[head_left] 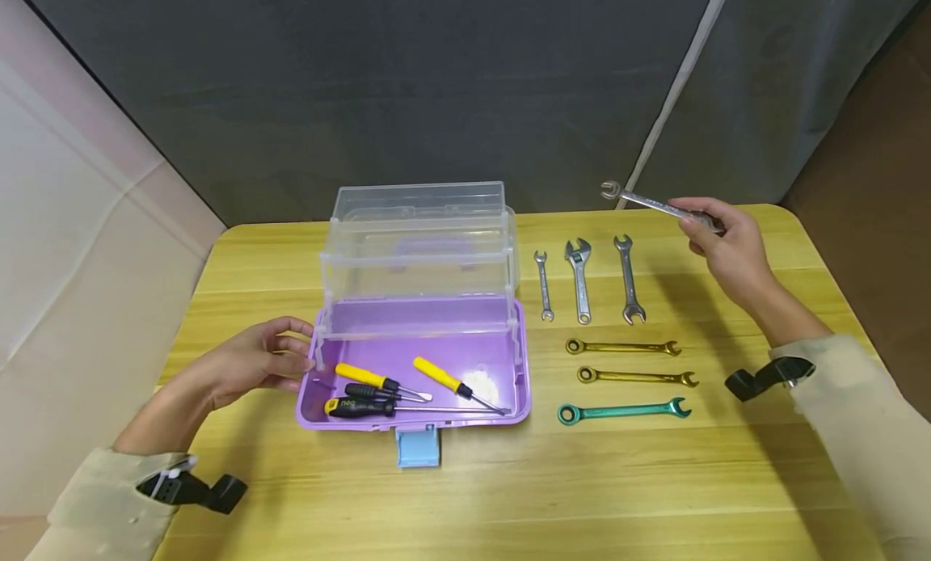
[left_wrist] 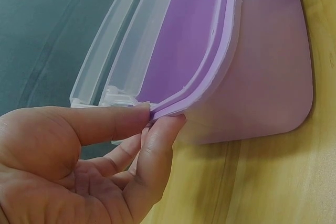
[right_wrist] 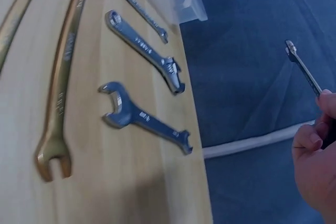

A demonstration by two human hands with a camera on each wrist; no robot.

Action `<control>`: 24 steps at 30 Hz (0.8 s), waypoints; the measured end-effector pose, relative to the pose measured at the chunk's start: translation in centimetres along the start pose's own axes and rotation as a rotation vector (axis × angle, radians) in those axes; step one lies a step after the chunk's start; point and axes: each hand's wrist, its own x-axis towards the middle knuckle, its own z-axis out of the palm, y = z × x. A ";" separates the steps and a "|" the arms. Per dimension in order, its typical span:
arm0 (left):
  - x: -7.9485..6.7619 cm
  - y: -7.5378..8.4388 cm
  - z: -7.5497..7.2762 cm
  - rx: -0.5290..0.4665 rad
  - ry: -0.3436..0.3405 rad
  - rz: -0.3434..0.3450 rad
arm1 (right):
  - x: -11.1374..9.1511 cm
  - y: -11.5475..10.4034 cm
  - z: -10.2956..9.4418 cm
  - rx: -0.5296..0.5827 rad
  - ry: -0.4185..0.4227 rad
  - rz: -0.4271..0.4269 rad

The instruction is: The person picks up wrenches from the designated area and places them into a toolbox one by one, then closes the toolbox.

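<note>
My left hand (head_left: 256, 357) pinches the left rim of a purple toolbox (head_left: 524, 383) between thumb and index finger, clearly seen in the left wrist view at the rim corner (left_wrist: 181, 102). Raised above the table's back right, my right hand (head_left: 735, 254) grips a silver open-end wrench (head_left: 650, 203) by one end; its free jaw points left. That gripped end is mostly hidden in the fingers. Inside the toolbox lie several screwdrivers, among them a yellow-handled one (head_left: 436, 373) and a long black-handled one (head_left: 364, 407). The box's clear upper trays (head_left: 414, 278) stand raised at the back.
Right of the box lie a small silver wrench (head_left: 544, 286), an adjustable wrench (head_left: 579, 280) and a larger open-end wrench (head_left: 629, 278). Below them are two gold wrenches (head_left: 625, 347) and a green one (head_left: 625, 411). A blue latch (head_left: 418, 448) hangs at the box's front.
</note>
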 end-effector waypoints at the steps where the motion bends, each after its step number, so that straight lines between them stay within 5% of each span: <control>1: 0.0 0.0 0.0 0.000 0.000 0.000 | 0.2 -0.2 0.2 -0.005 -0.005 -0.005; 24: 0.0 0.1 -0.2 0.007 -0.016 -0.003 | 4.4 -4.7 5.6 0.057 -0.146 -0.104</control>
